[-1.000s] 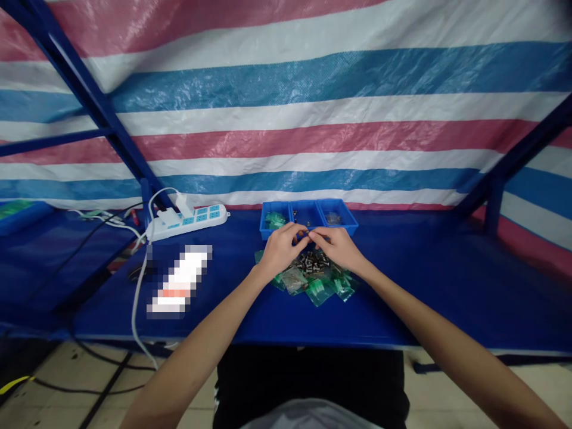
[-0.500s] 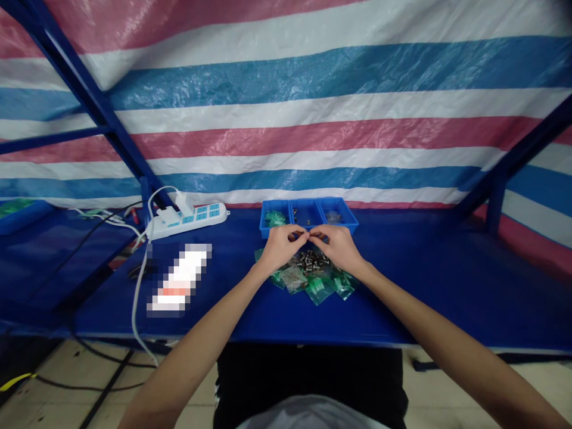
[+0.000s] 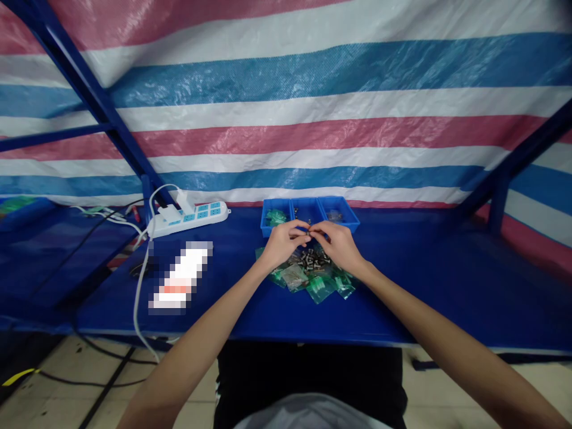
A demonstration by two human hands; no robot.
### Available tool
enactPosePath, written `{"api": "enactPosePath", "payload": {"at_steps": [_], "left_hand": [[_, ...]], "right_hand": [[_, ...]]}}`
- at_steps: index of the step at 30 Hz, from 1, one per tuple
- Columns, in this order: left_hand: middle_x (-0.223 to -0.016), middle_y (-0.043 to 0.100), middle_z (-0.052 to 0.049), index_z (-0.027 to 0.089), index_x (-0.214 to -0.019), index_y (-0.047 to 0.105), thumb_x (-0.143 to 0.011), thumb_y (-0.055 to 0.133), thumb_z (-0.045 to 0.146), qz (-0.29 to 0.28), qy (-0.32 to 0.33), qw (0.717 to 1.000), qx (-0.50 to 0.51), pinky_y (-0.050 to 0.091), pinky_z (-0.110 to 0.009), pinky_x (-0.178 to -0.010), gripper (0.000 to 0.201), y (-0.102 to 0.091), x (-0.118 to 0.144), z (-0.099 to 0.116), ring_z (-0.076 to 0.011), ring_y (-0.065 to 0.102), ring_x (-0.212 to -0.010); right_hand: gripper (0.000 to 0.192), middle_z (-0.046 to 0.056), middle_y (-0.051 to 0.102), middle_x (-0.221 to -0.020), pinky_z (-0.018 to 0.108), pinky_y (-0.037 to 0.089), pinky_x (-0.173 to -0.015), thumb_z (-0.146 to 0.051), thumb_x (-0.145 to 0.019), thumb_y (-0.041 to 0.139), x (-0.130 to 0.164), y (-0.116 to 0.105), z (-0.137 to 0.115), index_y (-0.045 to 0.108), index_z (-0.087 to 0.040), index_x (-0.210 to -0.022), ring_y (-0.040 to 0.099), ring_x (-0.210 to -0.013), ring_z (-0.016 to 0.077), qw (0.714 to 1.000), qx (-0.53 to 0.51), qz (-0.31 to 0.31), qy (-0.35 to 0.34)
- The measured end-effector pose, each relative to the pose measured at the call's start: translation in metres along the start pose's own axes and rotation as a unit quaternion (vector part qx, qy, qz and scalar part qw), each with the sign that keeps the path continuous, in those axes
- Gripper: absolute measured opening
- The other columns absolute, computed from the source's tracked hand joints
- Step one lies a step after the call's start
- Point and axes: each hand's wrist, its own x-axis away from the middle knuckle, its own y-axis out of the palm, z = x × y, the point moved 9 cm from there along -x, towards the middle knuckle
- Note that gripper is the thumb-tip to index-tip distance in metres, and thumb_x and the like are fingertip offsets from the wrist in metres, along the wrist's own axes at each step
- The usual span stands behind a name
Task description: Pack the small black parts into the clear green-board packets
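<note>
A striped tarpaulin in red, white and blue fills the back of the view, held by a dark blue metal frame whose bars slant down on both sides. Below it runs a blue workbench, its near edge crossing the lower part of the view. On the left of the bench lies a white power strip with blue sockets and two white plugs in it, a white cable dropping from it over the bench edge; just in front of it lies a blurred white and orange pack. At the back centre stands a blue tray with three compartments, a green bag in the left one and a few small parts in the other two. Near the tray's front wall lies a heap of small green bags, with a pile of small dark metal parts on top. Both forearms reach in from the bottom. The left hand and the right hand meet over the pile, between tray and bags, fingertips almost touching. Each hand has thumb and forefinger pressed together in a pinch, seemingly on a tiny part held between the two hands; it is too small to tell what it is.
</note>
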Motion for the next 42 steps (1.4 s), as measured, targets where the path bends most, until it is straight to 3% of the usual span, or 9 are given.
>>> {"api": "enactPosePath", "payload": {"at_steps": [5,9,17,22,25,29,34,37,42], "left_hand": [[-0.074,0.074,-0.002,0.017,-0.092,0.068,-0.083,0.073,0.030,0.030,0.010,0.999,-0.030,0.055,-0.027,-0.066,0.017,-0.003,0.002,0.007,-0.0149,0.069,-0.063],[-0.069,0.070,-0.001,0.017,-0.084,0.067,-0.083,0.073,0.037,0.041,0.023,0.997,-0.057,0.051,-0.025,-0.062,0.021,-0.007,0.002,0.010,-0.0141,0.066,-0.063],[-0.064,0.064,0.000,0.017,-0.077,0.063,-0.081,0.074,0.043,-0.002,0.008,1.000,-0.021,0.048,-0.024,-0.057,0.029,-0.002,0.001,0.011,-0.0113,0.059,-0.057],[-0.067,0.065,0.000,0.017,-0.078,0.062,-0.082,0.072,0.044,-0.022,0.004,1.000,-0.011,0.048,-0.024,-0.058,0.030,0.001,0.000,0.013,-0.0111,0.060,-0.058],[-0.068,0.064,0.000,0.017,-0.086,0.064,-0.088,0.065,0.045,0.004,0.016,0.997,-0.070,0.047,-0.024,-0.057,0.028,-0.005,0.001,0.017,-0.0118,0.060,-0.058],[-0.069,0.065,0.001,0.020,-0.093,0.065,-0.093,0.060,0.035,0.048,0.066,0.974,-0.210,0.046,-0.026,-0.061,0.016,-0.015,0.003,0.030,-0.0138,0.061,-0.062],[-0.079,0.069,-0.002,0.020,-0.097,0.066,-0.093,0.055,0.023,0.026,0.086,0.940,-0.329,0.045,-0.027,-0.062,0.012,-0.010,0.006,0.031,-0.0159,0.062,-0.067],[-0.085,0.069,-0.004,0.020,-0.100,0.067,-0.093,0.055,0.022,-0.009,0.097,0.920,-0.379,0.044,-0.026,-0.059,0.015,-0.007,0.007,0.029,-0.0170,0.062,-0.069],[-0.083,0.069,-0.007,0.019,-0.101,0.070,-0.090,0.059,0.025,-0.081,0.115,0.905,-0.401,0.048,-0.029,-0.062,0.017,-0.002,0.009,0.023,-0.0210,0.065,-0.075]], "right_hand": [[0.009,0.004,0.072,-0.082,0.029,0.049,-0.069,-0.022,-0.092,0.059,0.000,-0.005,0.003,0.067,-0.019,-0.090,0.066,-0.074,0.0192,0.999,-0.012,0.018,0.032],[0.012,0.004,0.073,-0.083,0.028,0.049,-0.067,-0.026,-0.092,0.057,-0.001,0.000,0.004,0.067,-0.020,-0.093,0.067,-0.072,0.0189,0.997,-0.055,-0.013,0.061],[0.018,0.005,0.075,-0.088,0.027,0.046,-0.058,-0.032,-0.092,0.058,0.000,0.003,0.001,0.069,-0.020,-0.100,0.069,-0.076,0.0198,0.988,-0.126,-0.040,0.079],[0.017,0.004,0.073,-0.082,0.030,0.052,-0.066,-0.033,-0.088,0.062,-0.001,0.007,0.010,0.069,-0.019,-0.094,0.068,-0.075,0.0189,0.964,-0.233,-0.051,0.115],[0.018,0.002,0.069,-0.072,0.030,0.052,-0.064,-0.034,-0.084,0.067,-0.002,0.005,0.023,0.068,-0.017,-0.090,0.065,-0.063,0.0159,0.953,-0.264,-0.027,0.148],[0.023,0.003,0.068,-0.067,0.025,0.043,-0.046,-0.037,-0.076,0.072,-0.003,-0.002,0.050,0.067,-0.016,-0.085,0.063,-0.055,0.0152,0.928,-0.280,0.043,0.240],[0.039,0.013,0.074,-0.099,0.022,0.043,-0.046,-0.036,-0.074,0.071,-0.006,-0.006,0.063,0.062,-0.016,-0.107,0.073,-0.075,0.0217,0.875,-0.359,0.093,0.313],[0.041,0.014,0.072,-0.112,0.023,0.045,-0.047,-0.037,-0.079,0.066,-0.007,-0.011,0.059,0.060,-0.018,-0.115,0.074,-0.080,0.0223,0.890,-0.341,0.076,0.293],[0.019,0.007,0.075,-0.087,0.025,0.046,-0.051,-0.033,-0.086,0.060,-0.004,-0.006,0.039,0.068,-0.018,-0.096,0.071,-0.073,0.0198,0.960,-0.198,-0.033,0.195]]}}
